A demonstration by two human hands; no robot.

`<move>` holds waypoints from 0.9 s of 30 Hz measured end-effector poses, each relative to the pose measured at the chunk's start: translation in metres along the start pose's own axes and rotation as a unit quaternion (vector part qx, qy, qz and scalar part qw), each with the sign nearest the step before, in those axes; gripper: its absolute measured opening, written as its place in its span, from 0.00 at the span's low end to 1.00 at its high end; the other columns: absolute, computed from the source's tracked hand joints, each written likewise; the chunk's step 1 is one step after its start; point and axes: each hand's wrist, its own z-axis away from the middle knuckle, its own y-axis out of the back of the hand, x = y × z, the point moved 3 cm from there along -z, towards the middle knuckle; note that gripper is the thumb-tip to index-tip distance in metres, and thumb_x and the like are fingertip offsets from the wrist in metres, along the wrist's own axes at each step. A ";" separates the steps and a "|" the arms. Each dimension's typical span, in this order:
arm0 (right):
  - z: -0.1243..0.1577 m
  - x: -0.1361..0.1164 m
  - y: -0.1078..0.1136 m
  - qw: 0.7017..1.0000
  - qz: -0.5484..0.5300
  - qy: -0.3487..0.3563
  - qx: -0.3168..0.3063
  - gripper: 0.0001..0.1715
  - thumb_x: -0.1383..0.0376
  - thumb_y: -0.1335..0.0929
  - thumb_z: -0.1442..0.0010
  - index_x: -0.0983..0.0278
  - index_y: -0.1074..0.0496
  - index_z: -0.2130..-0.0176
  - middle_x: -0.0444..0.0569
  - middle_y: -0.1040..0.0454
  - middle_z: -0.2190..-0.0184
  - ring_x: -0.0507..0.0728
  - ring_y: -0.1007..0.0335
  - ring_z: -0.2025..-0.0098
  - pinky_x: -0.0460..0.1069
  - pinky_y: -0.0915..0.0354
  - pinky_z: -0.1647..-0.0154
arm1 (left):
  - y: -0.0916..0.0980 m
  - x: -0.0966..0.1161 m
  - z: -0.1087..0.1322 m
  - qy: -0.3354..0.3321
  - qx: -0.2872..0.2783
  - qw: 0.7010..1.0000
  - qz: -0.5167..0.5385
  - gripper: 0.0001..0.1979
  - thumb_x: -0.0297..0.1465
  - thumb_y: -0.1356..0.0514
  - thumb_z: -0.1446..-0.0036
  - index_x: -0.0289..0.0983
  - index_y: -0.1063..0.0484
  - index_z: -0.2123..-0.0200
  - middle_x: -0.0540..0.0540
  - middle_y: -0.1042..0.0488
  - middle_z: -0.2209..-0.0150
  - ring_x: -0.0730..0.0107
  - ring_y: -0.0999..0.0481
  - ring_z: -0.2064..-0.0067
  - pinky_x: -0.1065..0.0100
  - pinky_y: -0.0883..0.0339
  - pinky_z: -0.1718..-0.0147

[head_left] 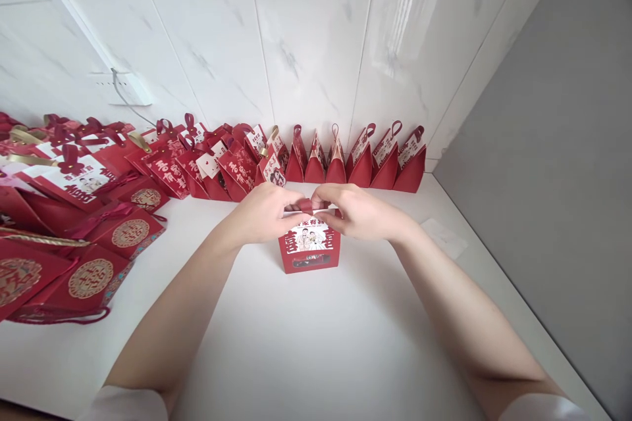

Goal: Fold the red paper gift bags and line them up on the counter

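A red and white gift box stands upright on the white table, its front printed with a couple and red characters above a small clear window. Both hands meet at its top edge, around a dark red ribbon. My left hand pinches the top from the left, thumb in front and fingers behind. From the right, my right hand grips the same edge in a like pinch. The fingertips behind the box top are partly hidden.
A row of similar red gift boxes lines the tiled wall. More red boxes with gold round emblems crowd the left side. A socket with a cable is on the wall. A grey panel bounds the right; a thin clear sheet lies near it.
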 end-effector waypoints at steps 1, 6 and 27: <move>0.001 0.001 0.001 1.000 -0.011 -0.006 -0.007 0.06 0.73 0.37 0.41 0.64 0.35 0.64 0.47 0.28 0.67 0.52 0.36 0.70 0.46 0.43 0.72 | 0.000 -0.001 0.000 0.008 -0.003 1.000 0.013 0.10 0.36 0.41 0.45 0.36 0.29 0.74 0.54 0.37 0.83 0.77 0.42 0.80 0.71 0.53 0.80; 0.005 -0.003 0.010 0.997 -0.064 -0.025 -0.031 0.10 0.73 0.36 0.42 0.63 0.34 0.59 0.48 0.26 0.61 0.54 0.31 0.63 0.48 0.37 0.66 | 0.001 -0.001 0.001 0.041 -0.027 0.994 0.094 0.10 0.38 0.41 0.46 0.36 0.28 0.70 0.52 0.31 0.77 0.75 0.35 0.75 0.73 0.47 0.78; 0.000 0.003 0.017 0.983 -0.146 0.001 0.109 0.07 0.69 0.35 0.38 0.61 0.28 0.61 0.46 0.24 0.62 0.53 0.27 0.61 0.49 0.32 0.59 | -0.025 -0.010 -0.006 0.168 -0.088 0.972 0.140 0.26 0.47 0.38 0.52 0.36 0.48 0.82 0.52 0.44 0.81 0.77 0.45 0.79 0.70 0.57 0.82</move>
